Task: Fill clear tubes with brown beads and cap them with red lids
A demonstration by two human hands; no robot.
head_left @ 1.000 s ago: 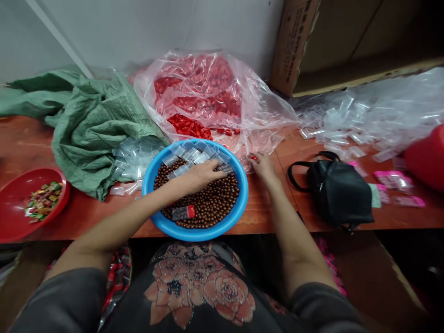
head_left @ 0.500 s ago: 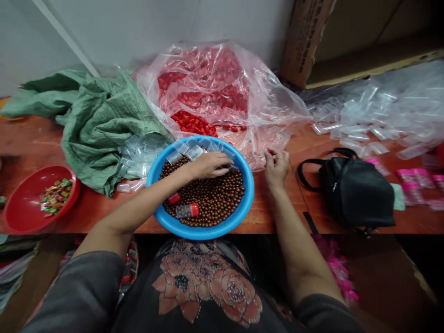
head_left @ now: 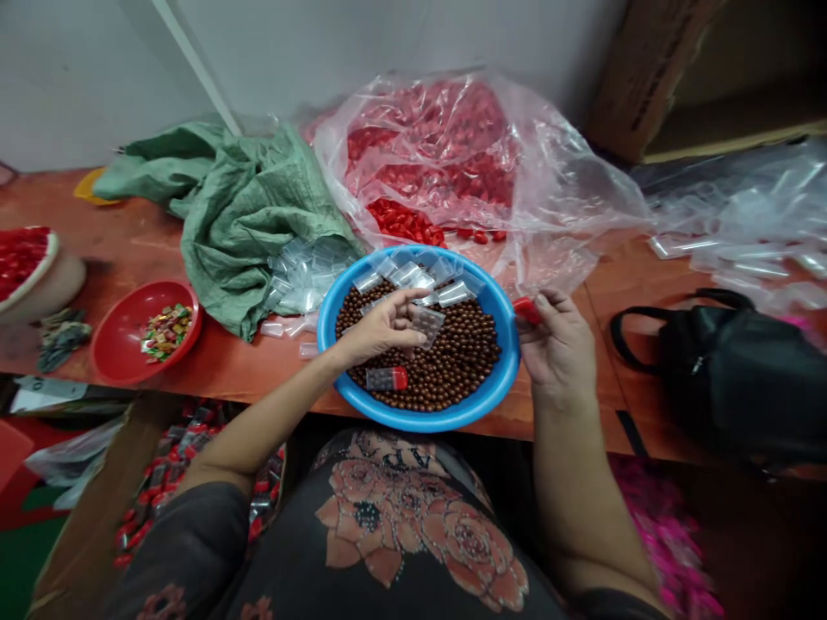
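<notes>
My left hand is over the blue basin, its fingers gripping a clear plastic tube with brown balls inside. Many brown balls fill the basin, and clear tubes lie along its far side. Near my left wrist, a filled tube with a red cap rests on the balls. My right hand, at the basin's right rim, pinches a red cap between thumb and fingers.
A plastic bag of red caps lies behind the basin. Leftward are a green cloth, a red bowl with wrapped pieces and a white tub. Rightward is a black bag. Below the table edge are many capped tubes.
My left hand has lifted a filled tube from the balls. My right hand has turned up and now shows a red cap. The view has swung left.
</notes>
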